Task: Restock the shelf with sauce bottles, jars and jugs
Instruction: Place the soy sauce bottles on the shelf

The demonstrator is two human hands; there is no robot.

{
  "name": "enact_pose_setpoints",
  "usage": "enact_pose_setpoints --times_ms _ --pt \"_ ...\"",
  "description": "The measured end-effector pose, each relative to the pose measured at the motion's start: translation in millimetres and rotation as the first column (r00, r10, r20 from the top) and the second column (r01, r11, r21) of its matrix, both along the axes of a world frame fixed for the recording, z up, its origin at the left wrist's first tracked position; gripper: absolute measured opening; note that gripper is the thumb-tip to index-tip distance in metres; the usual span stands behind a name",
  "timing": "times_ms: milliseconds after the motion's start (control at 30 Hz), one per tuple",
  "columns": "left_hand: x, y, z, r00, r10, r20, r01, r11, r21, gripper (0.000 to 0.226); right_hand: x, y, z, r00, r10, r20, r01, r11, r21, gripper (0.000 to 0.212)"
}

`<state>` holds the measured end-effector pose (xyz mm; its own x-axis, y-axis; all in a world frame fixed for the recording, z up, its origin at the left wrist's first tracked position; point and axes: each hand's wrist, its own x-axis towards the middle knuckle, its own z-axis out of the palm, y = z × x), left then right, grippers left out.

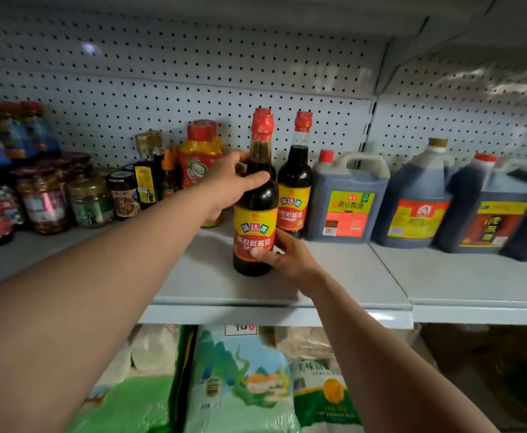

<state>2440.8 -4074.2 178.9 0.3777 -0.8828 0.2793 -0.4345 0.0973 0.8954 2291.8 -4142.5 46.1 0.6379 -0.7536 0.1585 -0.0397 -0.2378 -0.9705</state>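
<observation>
Upright, cap up, the soy sauce bottle [255, 195] is gripped by both hands on the shelf [334, 285].

— Both bare arms stretch forward, the left hand [229, 185] curled round the shoulder of a dark glass sauce bottle with a red cap [256, 195]

— The right hand [287, 254], lower down, pinches its red-and-yellow label near the base

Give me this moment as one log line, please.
restock | both hands grip bottle | left hand shoulder | right hand base | on shelf
</observation>
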Motion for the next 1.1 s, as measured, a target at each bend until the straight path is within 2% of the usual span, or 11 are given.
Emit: enact_pose_setpoints --times_ms 133,300,567,833,1100 --pt "9.9 -14.9 0.9 1.000 -0.018 -0.019 0.019 0.999 0.029 0.043 5.7 -11.6 0.8 1.000 0.030 0.006 -0.030 1.000 -0.006 0.047" --pt "21.1 -28.7 3.8 0.995 -0.052 -0.089 0.058 0.996 0.064 0.040 15.2 -21.6 -0.2 1.000 -0.002 -0.003 0.002 0.999 -0.046 0.047" --pt "36.8 -41.0 5.1 0.975 -0.143 -0.169 0.163 0.980 0.112 0.041 23.2 -31.5 -9.7 0.999 -0.046 0.001 0.046 0.996 -0.078 0.064" --pt "44.2 -46.4 5.5 0.971 -0.169 -0.168 0.190 0.975 0.116 0.039 27.7 -32.7 -8.7 0.999 -0.050 -0.021 0.048 0.997 -0.064 0.059" --pt "48.5 -50.7 1.0 0.984 -0.146 -0.102 0.155 0.984 0.087 0.039 30.7 -34.7 -5.4 0.999 -0.023 -0.043 0.020 0.998 -0.067 0.055"
